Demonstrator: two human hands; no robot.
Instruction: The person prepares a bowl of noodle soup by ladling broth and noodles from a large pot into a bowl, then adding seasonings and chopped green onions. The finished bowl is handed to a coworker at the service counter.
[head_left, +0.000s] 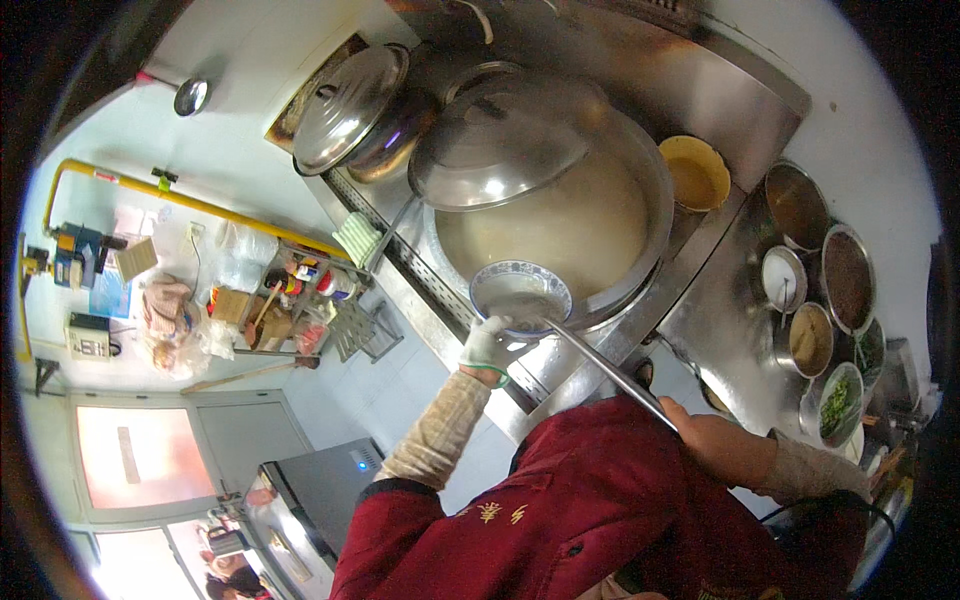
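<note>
My left hand (487, 349), in a white glove with a green cuff, grips the near edge of a bowl (517, 285) with a blue-patterned rim. The bowl is over the near rim of a large metal stockpot (660, 202). Cloudy pale broth (577, 232) fills much of the pot. My bare right hand (724, 446) is closed around the long metal handle of a ladle (611, 375). The handle reaches up to the bowl's near edge; the ladle's head is blurred and hard to make out. A domed metal lid (495, 157) covers the pot's far left part.
A second lidded pot (352, 112) stands left of the stockpot, and a folded striped cloth (358, 238) lies on the stove edge. On the right are a yellow container (696, 176), a bowl of white contents (781, 281) and chopped greens (834, 405). A person (232, 574) is at lower left.
</note>
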